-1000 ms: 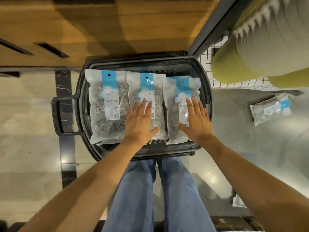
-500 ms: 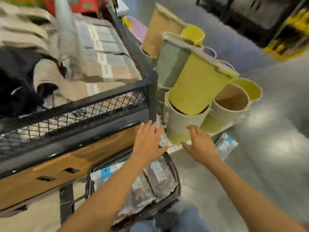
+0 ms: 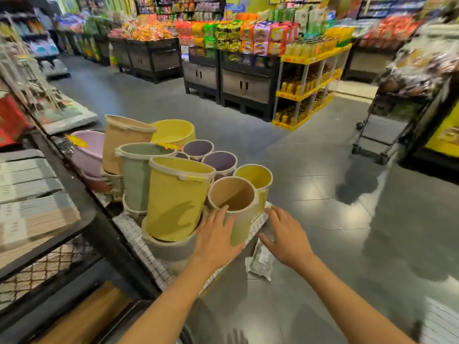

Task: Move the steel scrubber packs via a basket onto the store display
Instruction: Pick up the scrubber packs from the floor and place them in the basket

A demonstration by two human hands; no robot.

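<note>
Plainly, no writing reads: the yellow tags [image 3: 76,141] on the bins and the label on the scrubber pack [image 3: 260,263] are too blurred. The pack is a flat, clear bag with grey-silver contents and a pale label panel. It lies on the grey floor [image 3: 335,232] just beside the near right corner of the white wire platform [image 3: 139,242] that carries the bins. The right hand [image 3: 285,238] hovers over the pack's far end, fingers spread and loosely straight, holding nothing. The left hand [image 3: 214,240] is raised before the tan bin [image 3: 233,197] at the platform's near edge, fingers straight and slightly apart, holding nothing. Whether it touches the bin cannot be told.
</note>
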